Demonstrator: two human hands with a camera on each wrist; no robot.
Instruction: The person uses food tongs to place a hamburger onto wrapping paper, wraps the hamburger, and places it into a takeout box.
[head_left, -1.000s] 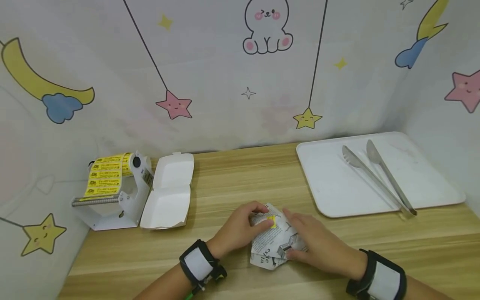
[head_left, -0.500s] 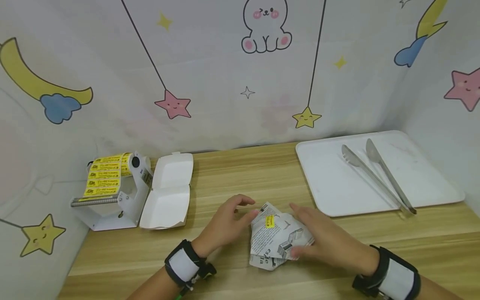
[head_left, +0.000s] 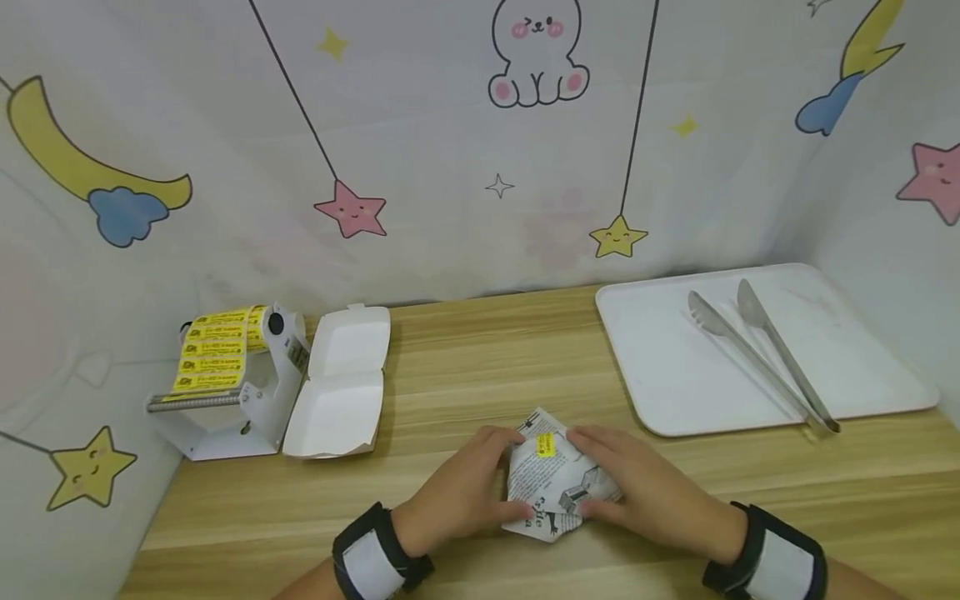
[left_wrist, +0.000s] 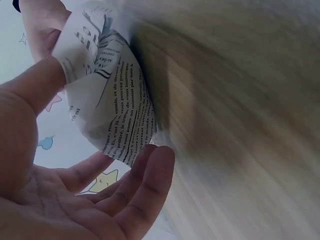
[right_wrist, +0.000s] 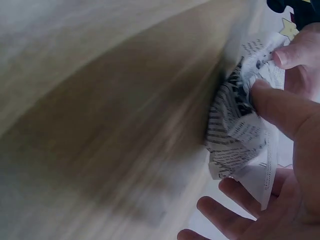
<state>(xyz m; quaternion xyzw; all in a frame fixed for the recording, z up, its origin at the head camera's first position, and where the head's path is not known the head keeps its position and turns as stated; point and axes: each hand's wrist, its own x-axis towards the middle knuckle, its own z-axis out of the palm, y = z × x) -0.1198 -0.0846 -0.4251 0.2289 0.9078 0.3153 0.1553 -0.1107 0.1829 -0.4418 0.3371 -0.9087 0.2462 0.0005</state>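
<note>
A parcel [head_left: 551,479] wrapped in newsprint-patterned paper lies on the wooden table in front of me, with a small yellow sticker [head_left: 545,445] on top. My left hand [head_left: 468,483] holds its left side, thumb at the near edge and fingers at the far side. On the opposite side my right hand [head_left: 645,492] grips it the same way. In the left wrist view the thumb presses the printed paper [left_wrist: 112,107], its fingers bent alongside. Crumpled folds [right_wrist: 240,117] show under the thumb in the right wrist view. What the paper wraps is hidden.
A label dispenser [head_left: 232,383] with a roll of yellow stickers stands at the left. Beside it sits an opened white clamshell box [head_left: 337,379]. To the right, metal tongs [head_left: 757,354] lie across a white tray [head_left: 652,383]. A printed curtain [head_left: 450,125] hangs behind the table.
My left hand drew back left off the sticker, then came in against the parcel's left side. My right hand slid off slightly and closed back in on the right side.
</note>
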